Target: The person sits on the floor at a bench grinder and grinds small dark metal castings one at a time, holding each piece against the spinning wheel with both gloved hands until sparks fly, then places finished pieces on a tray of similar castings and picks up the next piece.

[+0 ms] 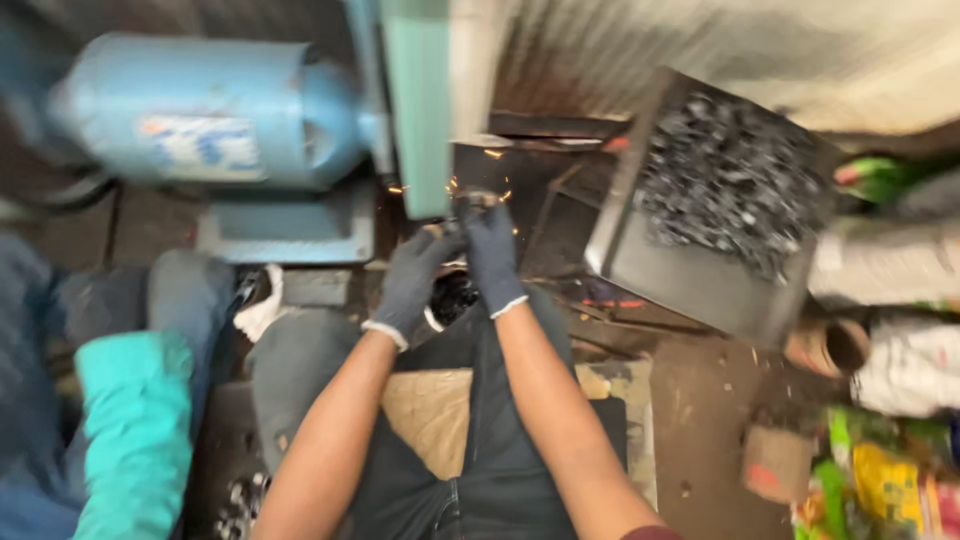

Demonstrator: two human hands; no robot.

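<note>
Both my hands wear dark gloves and meet at the grinding wheel (428, 130), a pale green disc seen edge-on. My left hand (415, 280) and my right hand (493, 255) together pinch a small dark metal piece (472, 203) against the wheel's lower edge. Orange sparks (455, 185) fly around the contact point. The piece is mostly hidden by my fingertips and the view is blurred.
A light blue motor (215, 110) sits left of the wheel on a blue base (290, 230). A tilted metal tray (700, 270) of several small dark parts stands at the right. Another person's teal sleeve (135, 430) is at lower left. Colourful bags (880, 480) lie lower right.
</note>
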